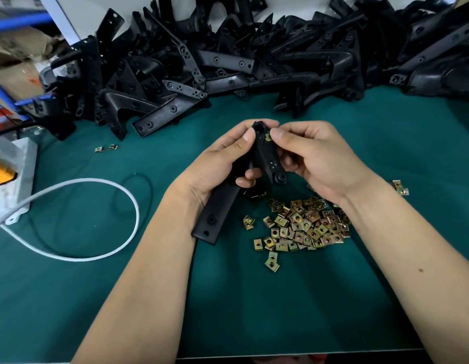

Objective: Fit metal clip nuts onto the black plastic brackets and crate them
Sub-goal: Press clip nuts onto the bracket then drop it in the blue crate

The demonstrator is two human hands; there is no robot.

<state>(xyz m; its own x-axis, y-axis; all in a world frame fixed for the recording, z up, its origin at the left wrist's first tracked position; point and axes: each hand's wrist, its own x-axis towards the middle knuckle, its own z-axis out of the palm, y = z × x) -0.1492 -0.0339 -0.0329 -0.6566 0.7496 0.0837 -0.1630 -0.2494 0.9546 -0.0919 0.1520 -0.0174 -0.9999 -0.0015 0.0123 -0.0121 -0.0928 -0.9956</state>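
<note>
My left hand (217, 161) grips a black plastic bracket (265, 158) above the middle of the green mat, fingers curled round it. Its long arm (215, 216) points down towards me. My right hand (315, 156) pinches a brass-coloured clip nut (268, 137) against the bracket's upper edge with thumb and forefinger. Below my hands lies a loose heap of clip nuts (304, 224). A big pile of black brackets (228, 59) runs along the far side of the table.
Two stray clip nuts (106, 148) lie at the left of the green mat (70, 298), and another pair (400, 187) sits by my right wrist. A white cable (96, 185) loops over the left side, beside a white box (10, 179). Cardboard boxes (12, 64) stand at far left.
</note>
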